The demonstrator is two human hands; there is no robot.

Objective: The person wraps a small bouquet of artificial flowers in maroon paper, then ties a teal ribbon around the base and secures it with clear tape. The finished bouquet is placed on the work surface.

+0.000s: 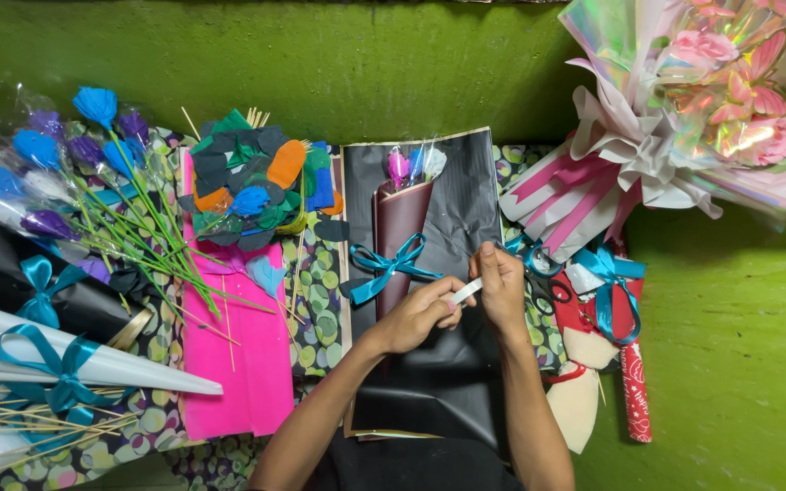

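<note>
Over the near part of the black wrapping sheet [429, 382], both hands meet around a small white strip [467, 290], probably tape or a paper tab. The left hand [418, 315] pinches its near end in a narrow fingertip grip; the right hand [503, 284] closes on the far end. Such a strip looks feather-light, limp and possibly sticky, so it is best held by its very ends. Just beyond the hands on that sheet lies a slim maroon paper cone [399, 238] tied with a teal ribbon bow [391, 264]; it seems light and easily creased, so it is safest taken at the ribbon waist. Beside the sheet, right, black-handled scissors [543, 286] rest on the surface.
</note>
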